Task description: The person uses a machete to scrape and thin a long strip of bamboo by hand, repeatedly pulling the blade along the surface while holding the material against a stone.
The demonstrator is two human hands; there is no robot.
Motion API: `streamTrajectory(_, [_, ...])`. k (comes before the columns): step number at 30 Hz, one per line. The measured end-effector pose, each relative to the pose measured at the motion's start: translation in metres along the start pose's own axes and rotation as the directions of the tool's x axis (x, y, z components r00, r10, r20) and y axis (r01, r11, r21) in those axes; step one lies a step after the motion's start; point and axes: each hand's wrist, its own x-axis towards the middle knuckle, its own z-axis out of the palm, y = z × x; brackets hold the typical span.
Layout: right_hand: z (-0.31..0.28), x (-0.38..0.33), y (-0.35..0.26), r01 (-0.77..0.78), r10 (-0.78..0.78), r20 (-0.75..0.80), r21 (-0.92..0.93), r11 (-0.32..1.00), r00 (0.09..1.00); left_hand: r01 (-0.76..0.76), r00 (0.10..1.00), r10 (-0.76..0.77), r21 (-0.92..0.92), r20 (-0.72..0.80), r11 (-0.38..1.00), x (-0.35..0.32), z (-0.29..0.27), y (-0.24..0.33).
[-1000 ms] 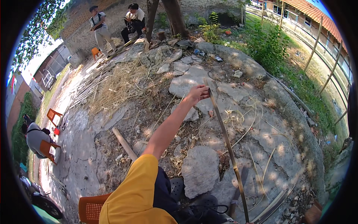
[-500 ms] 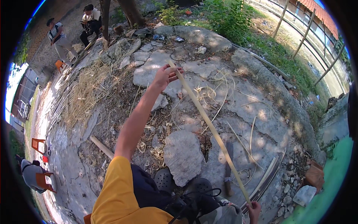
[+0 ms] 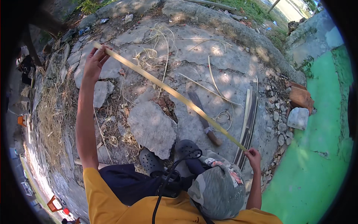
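Observation:
A long, pale bamboo strip (image 3: 164, 86) stretches slantwise across the view, one end in each hand. My left hand (image 3: 96, 62) is closed on its far left end, fingers pinching the strip. The lower right end is pinched between the thumb and fingers of my right hand (image 3: 253, 159). Beneath the strip, on the cracked ground, lies a large knife (image 3: 203, 117) with a dark blade and wooden handle. Beside my right hand lies a bundle of pale and dark strips (image 3: 249, 119). Thin curled shavings (image 3: 147, 54) are scattered beyond the strip.
A flat stone slab (image 3: 153, 128) lies in front of my dark clogs (image 3: 151, 161). A grey camouflage cap (image 3: 218, 190) is at my lap. To the right are rubble, a broken brick (image 3: 301, 98), a pale block (image 3: 298, 118) and a green surface (image 3: 309, 168). Dry straw (image 3: 52, 119) lies left.
The view has turned rightward and down, bringing my right forearm and the green surface further in. Both hands still hold the bamboo strip, which now lies at a flatter slant.

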Motion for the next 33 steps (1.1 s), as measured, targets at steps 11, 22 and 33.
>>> streamTrajectory(11, [-0.049,-0.007,-0.021,0.035,-0.057,-0.148,-0.149,0.988,0.987,-0.024,0.986,0.017,0.041,0.165,0.999,-0.020,0.025,0.000])
streamTrajectory(22, [-0.036,-0.011,-0.131,0.341,-0.655,-0.384,-0.623,0.704,0.651,0.239,0.971,-0.232,-0.207,0.058,0.949,0.019,-0.075,-0.037])
streamTrajectory(33, [-0.004,-0.008,-0.188,0.257,-0.754,-0.481,-0.738,0.624,0.448,0.419,0.893,-0.429,-0.098,-0.136,0.903,0.019,-0.167,-0.107])
